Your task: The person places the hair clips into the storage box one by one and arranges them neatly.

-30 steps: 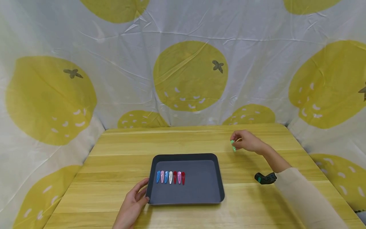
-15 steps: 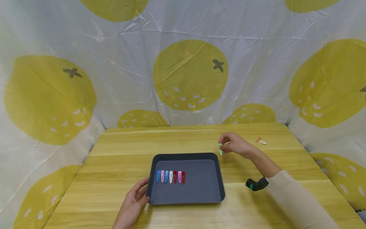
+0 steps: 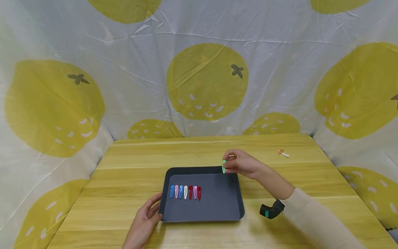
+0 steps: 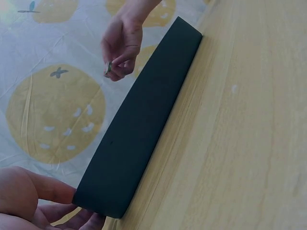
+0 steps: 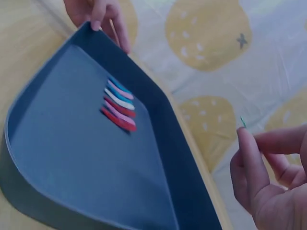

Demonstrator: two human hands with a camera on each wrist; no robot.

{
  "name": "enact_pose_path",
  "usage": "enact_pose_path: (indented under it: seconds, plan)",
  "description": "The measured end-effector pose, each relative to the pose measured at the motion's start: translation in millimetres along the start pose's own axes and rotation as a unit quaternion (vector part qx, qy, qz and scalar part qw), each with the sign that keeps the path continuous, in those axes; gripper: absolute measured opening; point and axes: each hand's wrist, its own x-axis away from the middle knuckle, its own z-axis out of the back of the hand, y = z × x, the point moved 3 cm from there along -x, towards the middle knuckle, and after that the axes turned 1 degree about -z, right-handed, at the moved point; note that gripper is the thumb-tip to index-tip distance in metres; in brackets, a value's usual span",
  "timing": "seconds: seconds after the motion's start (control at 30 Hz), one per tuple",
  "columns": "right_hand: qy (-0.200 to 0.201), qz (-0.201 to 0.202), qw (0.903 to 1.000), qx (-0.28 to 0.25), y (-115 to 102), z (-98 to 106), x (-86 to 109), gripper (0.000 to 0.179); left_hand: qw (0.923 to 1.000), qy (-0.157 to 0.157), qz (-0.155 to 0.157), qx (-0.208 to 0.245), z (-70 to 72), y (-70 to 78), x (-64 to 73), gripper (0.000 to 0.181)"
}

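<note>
My right hand (image 3: 244, 164) pinches a green snap hair clip (image 3: 224, 167) between thumb and fingertips, over the far right part of the dark grey tray (image 3: 217, 207). In the right wrist view only a thin green edge of the clip (image 5: 243, 122) shows above the fingertips. My left hand (image 3: 145, 216) grips the tray's left side near its front corner, the thumb at the rim and the fingers along the outer wall. Inside the tray a row of several snap clips lies side by side, from a blue clip (image 3: 172, 191) through a white clip (image 3: 186, 192) to a red clip (image 3: 199, 193).
At the table's back right lie a white clip (image 3: 285, 155) and a small orange piece (image 3: 281, 151), close together. A black device (image 3: 272, 209) is worn at my right wrist. A lemon-print curtain (image 3: 205, 83) hangs behind the wooden table (image 3: 124, 180).
My right hand has moved left and nearer with the green clip, from the table's right side to above the tray. The white clip and orange piece have come into view. My left hand stays put.
</note>
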Motion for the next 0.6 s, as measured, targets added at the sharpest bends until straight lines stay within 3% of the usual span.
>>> enact_pose_path:
  seconds: [0.1, 0.2, 0.6]
  plan:
    - [0.002, -0.006, 0.9995, -0.032, 3, -10, -3.2, 0.01, 1.0, -0.001, -0.001, 0.002, -0.1, -0.3, 0.0, 0.066]
    - [0.01, -0.011, 0.9994, -0.03, 5, -18, -5.4, 0.01, 1.0, -0.004, 0.0, 0.004, -0.6, -0.8, -0.1, 0.066]
    - [-0.017, -0.025, 0.9942, 0.103, 31, -49, -25.1, 0.008, 1.0, -0.001, 0.007, -0.002, 2.3, -0.6, -0.6, 0.067]
